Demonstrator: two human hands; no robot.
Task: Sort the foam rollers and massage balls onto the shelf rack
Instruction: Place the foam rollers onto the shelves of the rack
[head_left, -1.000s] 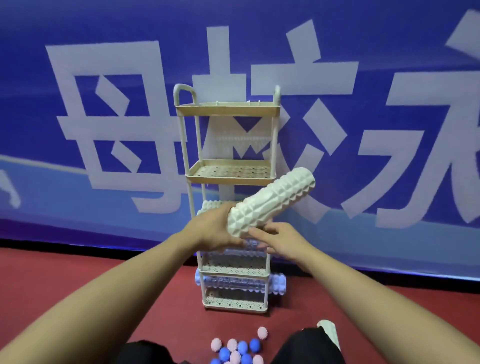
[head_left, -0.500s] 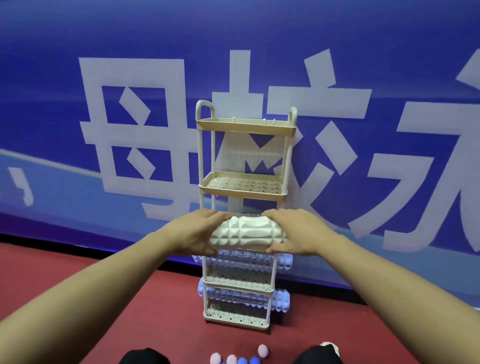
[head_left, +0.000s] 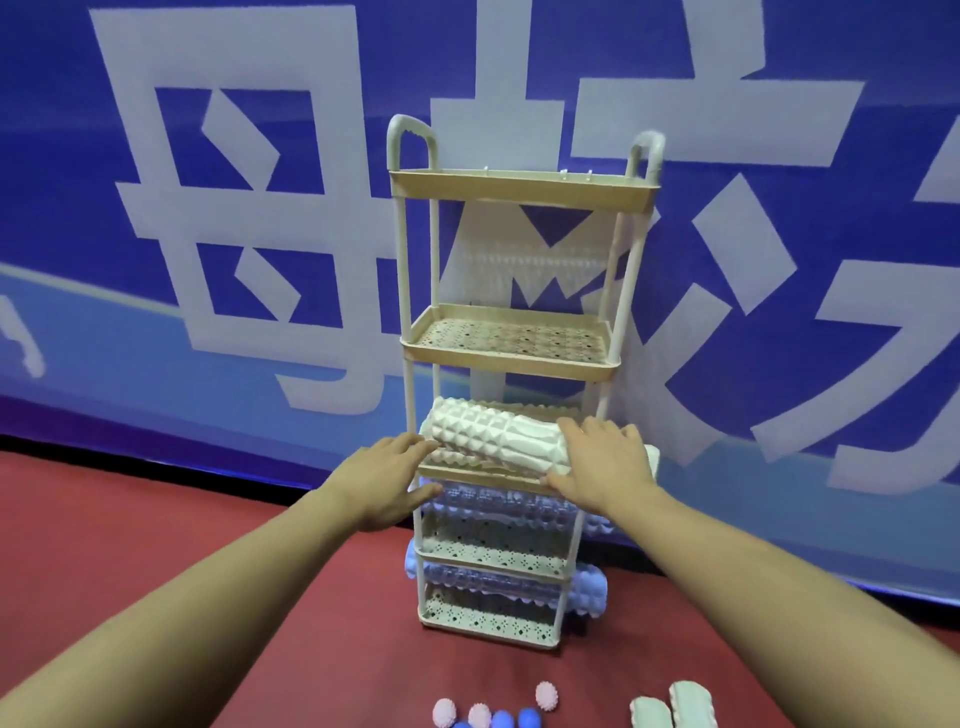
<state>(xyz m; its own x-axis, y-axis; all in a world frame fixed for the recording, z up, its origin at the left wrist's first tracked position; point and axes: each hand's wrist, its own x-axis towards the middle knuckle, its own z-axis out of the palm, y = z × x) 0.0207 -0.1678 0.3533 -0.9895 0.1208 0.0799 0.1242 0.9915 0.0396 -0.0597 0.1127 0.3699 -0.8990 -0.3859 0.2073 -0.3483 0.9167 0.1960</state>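
Note:
A tall cream shelf rack (head_left: 519, 188) stands on the red floor against a blue banner. A white ridged foam roller (head_left: 491, 441) lies across its third shelf, in front of another white roller (head_left: 543, 413) that is mostly hidden. My right hand (head_left: 602, 462) wraps over the front roller's right end, thumb at the shelf edge. My left hand (head_left: 384, 483) has its fingers stretched flat, the tips touching the roller's lower left end. One blue roller (head_left: 498, 506) rests on the fourth shelf and another (head_left: 589, 592) on the bottom shelf. Pink and blue spiky massage balls (head_left: 493, 716) lie on the floor.
The top two shelves (head_left: 509, 358) hold nothing. A pair of white shoes (head_left: 670, 709) sits on the floor at the lower right, beside the balls. The blue banner with large white characters (head_left: 208, 208) closes off the space right behind the rack.
The white roller went from tilted in the air to level, then down onto the third shelf. My left hand has loosened to flat fingers; my right hand stays over the right end.

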